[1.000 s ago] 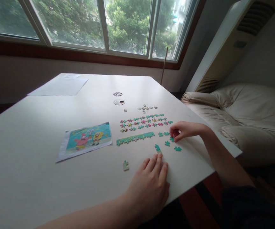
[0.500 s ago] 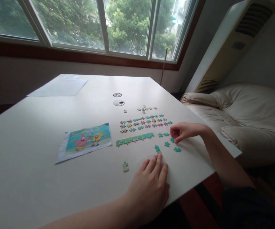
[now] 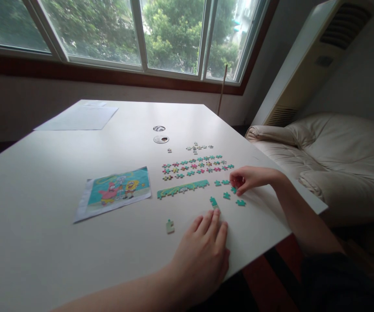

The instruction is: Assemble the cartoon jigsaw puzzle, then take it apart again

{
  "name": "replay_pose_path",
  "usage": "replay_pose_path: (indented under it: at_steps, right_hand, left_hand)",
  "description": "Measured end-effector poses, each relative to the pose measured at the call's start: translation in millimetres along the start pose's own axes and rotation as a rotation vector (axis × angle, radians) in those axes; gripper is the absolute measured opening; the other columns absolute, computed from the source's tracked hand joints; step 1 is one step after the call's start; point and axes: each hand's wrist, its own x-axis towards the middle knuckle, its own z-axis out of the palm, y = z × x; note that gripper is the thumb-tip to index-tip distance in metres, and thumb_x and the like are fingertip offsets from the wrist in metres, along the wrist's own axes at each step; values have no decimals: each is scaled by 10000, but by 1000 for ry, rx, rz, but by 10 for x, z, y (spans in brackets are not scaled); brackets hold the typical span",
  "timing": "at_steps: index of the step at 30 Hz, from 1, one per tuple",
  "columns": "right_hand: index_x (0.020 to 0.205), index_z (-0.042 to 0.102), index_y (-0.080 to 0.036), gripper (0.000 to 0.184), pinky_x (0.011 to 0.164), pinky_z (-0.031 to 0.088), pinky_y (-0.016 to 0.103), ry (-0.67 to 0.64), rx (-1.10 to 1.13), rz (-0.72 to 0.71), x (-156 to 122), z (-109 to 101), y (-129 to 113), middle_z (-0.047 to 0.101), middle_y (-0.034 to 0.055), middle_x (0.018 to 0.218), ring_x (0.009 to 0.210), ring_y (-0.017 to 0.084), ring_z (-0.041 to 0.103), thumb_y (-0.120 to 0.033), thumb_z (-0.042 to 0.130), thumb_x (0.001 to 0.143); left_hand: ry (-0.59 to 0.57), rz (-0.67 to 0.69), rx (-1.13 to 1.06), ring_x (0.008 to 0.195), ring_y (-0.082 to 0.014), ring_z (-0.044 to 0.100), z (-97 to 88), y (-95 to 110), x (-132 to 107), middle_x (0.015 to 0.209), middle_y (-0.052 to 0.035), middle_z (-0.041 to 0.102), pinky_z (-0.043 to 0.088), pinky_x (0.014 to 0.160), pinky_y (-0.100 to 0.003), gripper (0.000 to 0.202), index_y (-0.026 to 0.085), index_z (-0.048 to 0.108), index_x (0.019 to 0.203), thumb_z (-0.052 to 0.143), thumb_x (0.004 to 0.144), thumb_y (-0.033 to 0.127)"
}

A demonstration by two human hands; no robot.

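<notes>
My left hand (image 3: 203, 247) lies palm down near the table's front edge, fingers stretched forward. Its fingertips touch the lower end of a short strip of joined green puzzle pieces (image 3: 213, 201). To the right, the thumb and index finger of my right hand (image 3: 248, 179) pinch a teal puzzle piece (image 3: 234, 190) at the tabletop. Several loose teal pieces lie around that hand, one of them (image 3: 240, 203) just below it. A joined border strip (image 3: 183, 189) stretches to the left of these. One pale green piece (image 3: 169, 226) sits alone left of my left hand.
Rows of loose coloured pieces (image 3: 193, 166) lie beyond the border strip, with paler ones (image 3: 195, 148) behind. A cartoon picture sheet (image 3: 118, 193) is on the left of the white table (image 3: 44, 225). Farther back are paper sheets (image 3: 79, 118) and two round inserts (image 3: 161, 139). A cream sofa (image 3: 346, 151) stands right.
Both hands keep the same pose and place on the table. Only the view has shifted very slightly.
</notes>
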Motion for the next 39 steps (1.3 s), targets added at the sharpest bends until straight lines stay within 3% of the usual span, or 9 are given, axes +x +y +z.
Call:
replay_pose_path:
  at_steps: [4, 9, 16, 20, 23, 28, 31, 35, 39]
  right_hand:
    - [782, 595, -146, 336, 551, 382, 215, 3, -10, -20, 2, 11, -12, 564, -16, 666, 609, 101, 492, -429, 721, 652]
    - [901, 597, -152, 325, 562, 395, 215, -15, 2, -21, -15, 9, -79, 562, -26, 665, 612, 103, 507, -364, 705, 679]
    - [751, 555, -146, 234, 551, 379, 208, 2, -19, -31, -7, 19, -79, 535, -26, 670, 609, 91, 464, -292, 711, 656]
    - [716, 538, -145, 237, 525, 357, 205, -15, 69, -77, -7, 7, -118, 508, -37, 632, 585, 83, 442, -327, 688, 697]
    - [788, 573, -136, 272, 551, 382, 213, 86, 220, -189, 62, 37, -248, 532, -27, 668, 606, 84, 463, -373, 687, 715]
    - [828, 604, -130, 289, 637, 464, 243, 216, 600, -316, 332, 216, -554, 627, 5, 724, 660, 101, 569, -353, 726, 690]
    - [852, 609, -132, 287, 640, 477, 240, 197, 730, -319, 481, 333, -716, 661, 11, 694, 656, 104, 609, -340, 730, 696]
    - [879, 600, -137, 305, 605, 472, 219, 226, 794, -292, 600, 454, -914, 678, 7, 649, 626, 103, 634, -326, 743, 687]
    - [821, 593, -140, 300, 595, 490, 228, 242, 855, -329, 655, 556, -1105, 675, 0, 635, 597, 104, 640, -312, 768, 649]
  left_hand:
    - [-5, -1, -10, 1267, -325, 406, -15, 4, 5, 1415, -192, 388, 367, 995, -440, 446, 110, 445, 1297, 381, 909, 318]
    - [-10, -3, -21, 1277, -321, 392, -22, 4, 6, 1435, -185, 358, 354, 1007, -436, 445, 111, 444, 1294, 397, 905, 322]
    - [-13, 0, -29, 1274, -328, 391, -7, -15, -4, 1440, -185, 350, 354, 1009, -445, 449, 112, 428, 1307, 371, 916, 325]
    - [-12, -2, -54, 1276, -349, 374, -20, 11, 2, 1446, -196, 330, 358, 1002, -473, 445, 97, 443, 1288, 396, 904, 317]
    - [-30, -17, -155, 1245, -334, 407, -128, -6, 34, 1412, -165, 395, 367, 994, -479, 396, 127, 503, 1230, 452, 868, 278]
    - [64, -179, -476, 991, -235, 567, -489, -380, 129, 1021, -82, 652, 443, 883, -375, 258, 175, 642, 1013, 464, 839, 241]
    - [94, -432, -676, 786, -201, 606, -651, -772, 121, 839, -50, 689, 459, 766, -328, 222, 183, 696, 841, 511, 796, 297]
    - [123, -552, -771, 716, -198, 607, -684, -1144, -26, 743, -52, 687, 450, 647, -287, 304, 155, 703, 850, 531, 762, 390]
    - [128, -604, -869, 628, -162, 565, -619, -1176, -183, 660, -34, 652, 414, 577, -249, 351, 144, 697, 769, 558, 746, 465]
